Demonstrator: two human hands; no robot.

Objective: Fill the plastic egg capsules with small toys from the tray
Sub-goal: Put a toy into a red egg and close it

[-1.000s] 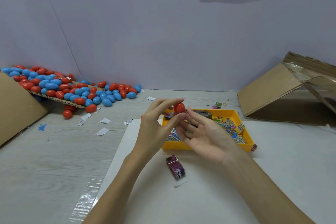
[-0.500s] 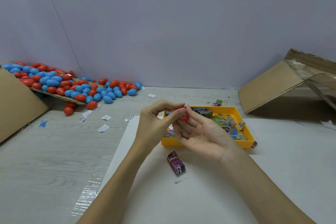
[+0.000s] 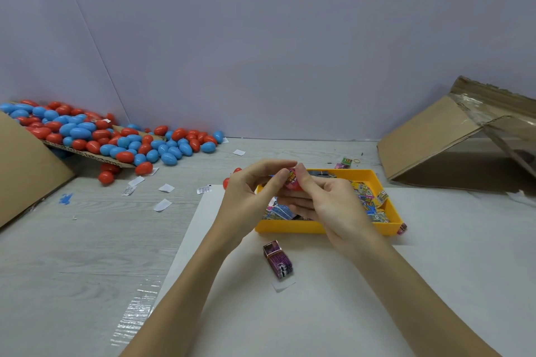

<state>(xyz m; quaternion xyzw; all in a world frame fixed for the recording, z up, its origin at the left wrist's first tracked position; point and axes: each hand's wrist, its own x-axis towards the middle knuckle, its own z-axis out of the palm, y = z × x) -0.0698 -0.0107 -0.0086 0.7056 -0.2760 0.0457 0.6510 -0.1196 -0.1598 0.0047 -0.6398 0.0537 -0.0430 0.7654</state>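
Red egg half [image 3: 293, 186] sat pinched between the left hand [image 3: 251, 197] and right hand [image 3: 327, 206] above the tray [image 3: 319, 227] at its 10 o'clock corner, a toy packet showing at its mouth, which seemingly wanted tucking fully inside before capping.

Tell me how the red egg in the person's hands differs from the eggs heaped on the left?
The red egg is held up between both hands, left hand and right hand, above the yellow tray; the heaped eggs lie loose on cardboard and the table. The held egg shows a printed toy packet at its top; the heaped eggs look closed. The held egg is red; the heap mixes red and blue. Both share the same smooth plastic egg shape.
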